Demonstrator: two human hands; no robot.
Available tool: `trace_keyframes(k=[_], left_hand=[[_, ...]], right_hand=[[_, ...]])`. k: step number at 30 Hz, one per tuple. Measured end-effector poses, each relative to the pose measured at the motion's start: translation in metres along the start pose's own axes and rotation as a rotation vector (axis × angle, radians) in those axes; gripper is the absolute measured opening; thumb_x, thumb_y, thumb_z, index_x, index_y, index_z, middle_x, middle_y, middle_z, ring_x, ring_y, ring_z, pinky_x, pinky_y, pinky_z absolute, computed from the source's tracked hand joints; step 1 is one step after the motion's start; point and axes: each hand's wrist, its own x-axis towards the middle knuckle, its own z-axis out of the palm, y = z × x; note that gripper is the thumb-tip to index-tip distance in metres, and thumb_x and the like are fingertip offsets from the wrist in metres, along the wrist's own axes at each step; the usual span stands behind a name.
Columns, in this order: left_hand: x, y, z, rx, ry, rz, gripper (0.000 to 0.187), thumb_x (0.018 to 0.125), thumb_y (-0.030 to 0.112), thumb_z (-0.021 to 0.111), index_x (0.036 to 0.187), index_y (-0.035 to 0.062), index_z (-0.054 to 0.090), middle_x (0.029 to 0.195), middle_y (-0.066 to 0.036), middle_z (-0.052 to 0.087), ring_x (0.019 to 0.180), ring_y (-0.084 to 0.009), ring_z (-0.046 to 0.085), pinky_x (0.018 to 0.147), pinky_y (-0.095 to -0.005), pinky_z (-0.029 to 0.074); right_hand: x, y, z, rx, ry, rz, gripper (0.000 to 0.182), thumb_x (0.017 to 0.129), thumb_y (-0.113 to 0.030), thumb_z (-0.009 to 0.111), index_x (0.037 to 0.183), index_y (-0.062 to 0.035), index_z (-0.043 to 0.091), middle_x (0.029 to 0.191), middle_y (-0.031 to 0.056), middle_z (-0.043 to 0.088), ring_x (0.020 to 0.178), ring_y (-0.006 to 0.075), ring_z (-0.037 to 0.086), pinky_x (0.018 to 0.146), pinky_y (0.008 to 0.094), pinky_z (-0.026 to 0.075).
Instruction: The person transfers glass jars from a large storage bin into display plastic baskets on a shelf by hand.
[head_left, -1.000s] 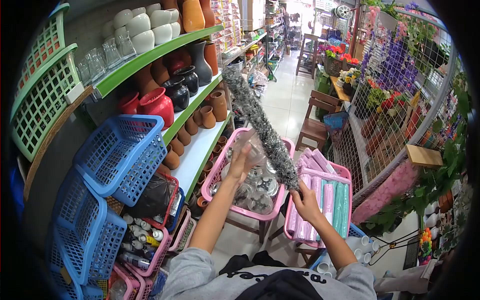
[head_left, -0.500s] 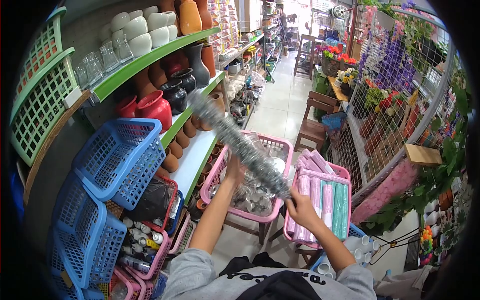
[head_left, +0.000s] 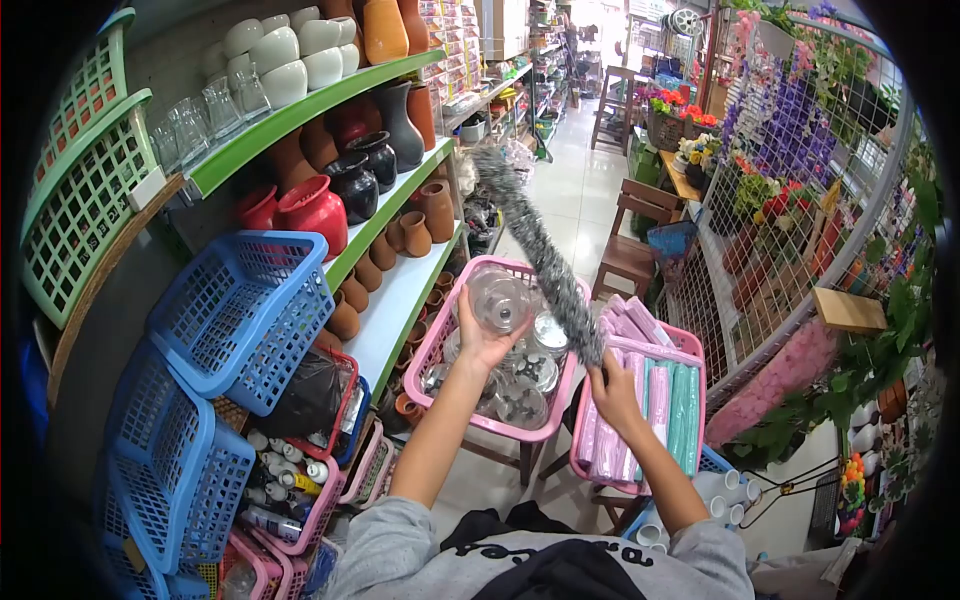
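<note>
My left hand (head_left: 480,335) holds a clear glass jar (head_left: 500,298) above a pink basket (head_left: 437,340) filled with several more clear glass pieces. My right hand (head_left: 613,393) grips the handle end of a long grey fluffy duster (head_left: 540,255), which slants up and to the left, its tip over the aisle. The duster's shaft passes just right of the jar.
A second pink basket (head_left: 690,345) of pink and teal rolls stands to the right. Green-edged shelves (head_left: 300,115) on the left carry ceramic vases and clay pots. Blue baskets (head_left: 235,310) hang lower left. A wire rack (head_left: 800,200) with artificial flowers lines the right. A tiled aisle (head_left: 575,190) runs ahead.
The duster swung from lying low across the basket back up to a steep slant. My left hand lifted the glass jar up clear of the basket.
</note>
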Motion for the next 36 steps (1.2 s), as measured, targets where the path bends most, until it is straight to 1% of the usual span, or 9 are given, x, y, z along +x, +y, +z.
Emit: trace_keyframes(k=[7, 12, 15, 21, 24, 25, 27, 31, 36], left_hand=[[0.01, -0.004, 0.001, -0.236, -0.206, -0.106, 0.048, 0.083, 0.051, 0.049, 0.112, 0.0129, 0.054, 0.106, -0.008, 0.058, 0.096, -0.0262, 0.056, 0.083, -0.0469, 0.048], [0.014, -0.006, -0.007, -0.118, -0.05, -0.059, 0.069, 0.073, 0.066, 0.051, 0.121, 0.0155, 0.047, 0.119, -0.013, 0.049, 0.096, -0.0311, 0.053, 0.081, -0.0493, 0.047], [0.002, -0.005, 0.018, -0.213, 0.079, -0.146, 0.051, 0.082, 0.055, 0.049, 0.113, 0.0157, 0.054, 0.109, -0.008, 0.058, 0.099, -0.0281, 0.055, 0.075, -0.047, 0.051], [0.004, -0.007, 0.011, -0.137, 0.096, -0.07, 0.052, 0.08, 0.056, 0.051, 0.107, 0.0122, 0.055, 0.105, -0.009, 0.057, 0.092, -0.0279, 0.057, 0.077, -0.0452, 0.051], [0.007, -0.004, 0.009, -0.175, 0.057, -0.102, 0.071, 0.078, 0.062, 0.049, 0.126, 0.0087, 0.041, 0.117, -0.018, 0.046, 0.105, -0.034, 0.049, 0.09, -0.0501, 0.043], [0.002, -0.003, 0.017, -0.247, 0.075, -0.161, 0.072, 0.079, 0.062, 0.047, 0.127, 0.0093, 0.04, 0.12, -0.018, 0.045, 0.107, -0.034, 0.048, 0.091, -0.0512, 0.043], [0.009, -0.006, 0.001, -0.121, -0.107, -0.068, 0.074, 0.079, 0.064, 0.046, 0.129, 0.0107, 0.038, 0.125, -0.016, 0.043, 0.111, -0.0327, 0.046, 0.092, -0.052, 0.041], [-0.009, -0.01, 0.014, 0.192, 0.104, 0.115, 0.063, 0.081, 0.062, 0.045, 0.122, 0.0143, 0.046, 0.116, -0.011, 0.052, 0.103, -0.0281, 0.053, 0.083, -0.0462, 0.048], [0.02, -0.01, -0.039, 0.542, 0.08, 0.462, 0.063, 0.087, 0.057, 0.041, 0.129, 0.0102, 0.037, 0.12, -0.009, 0.051, 0.105, -0.0249, 0.054, 0.082, -0.0436, 0.048]], right_hand=[[-0.003, 0.023, 0.012, -0.269, -0.05, -0.236, 0.04, 0.079, -0.006, 0.055, 0.119, -0.0024, 0.047, 0.075, 0.0222, 0.058, 0.062, 0.0396, 0.057, 0.055, 0.0458, 0.046], [-0.002, 0.031, 0.017, -0.145, 0.074, -0.246, 0.041, 0.079, -0.006, 0.054, 0.119, -0.0015, 0.046, 0.071, 0.0212, 0.057, 0.062, 0.0391, 0.057, 0.053, 0.0452, 0.046], [-0.013, 0.034, 0.015, -0.286, -0.097, -0.332, 0.04, 0.08, -0.008, 0.054, 0.118, -0.0019, 0.047, 0.071, 0.022, 0.057, 0.062, 0.0394, 0.057, 0.053, 0.0461, 0.044], [0.007, 0.02, 0.008, -0.118, 0.028, -0.056, 0.041, 0.079, -0.008, 0.054, 0.119, -0.0018, 0.047, 0.069, 0.0239, 0.057, 0.063, 0.0399, 0.058, 0.054, 0.0473, 0.044], [-0.006, 0.03, 0.013, -0.23, 0.037, -0.387, 0.041, 0.079, -0.007, 0.055, 0.119, -0.0041, 0.049, 0.076, 0.0216, 0.059, 0.063, 0.039, 0.058, 0.055, 0.0459, 0.047], [-0.012, 0.022, 0.008, -0.4, -0.184, -0.248, 0.041, 0.078, -0.007, 0.055, 0.119, -0.0063, 0.05, 0.082, 0.0205, 0.06, 0.064, 0.0379, 0.059, 0.055, 0.0452, 0.048], [0.0, 0.04, 0.009, -0.266, -0.001, -0.279, 0.039, 0.079, -0.009, 0.055, 0.118, -0.0067, 0.05, 0.078, 0.0217, 0.059, 0.062, 0.038, 0.059, 0.053, 0.0463, 0.046], [0.02, 0.017, -0.011, 0.005, 0.119, -0.012, 0.03, 0.082, -0.006, 0.053, 0.111, -0.0022, 0.051, 0.066, 0.0256, 0.056, 0.061, 0.0422, 0.056, 0.053, 0.0453, 0.042], [0.004, 0.009, -0.02, -0.166, -0.116, -0.18, 0.032, 0.081, -0.011, 0.054, 0.112, -0.0046, 0.052, 0.062, 0.0248, 0.055, 0.058, 0.0424, 0.056, 0.054, 0.0479, 0.044]])
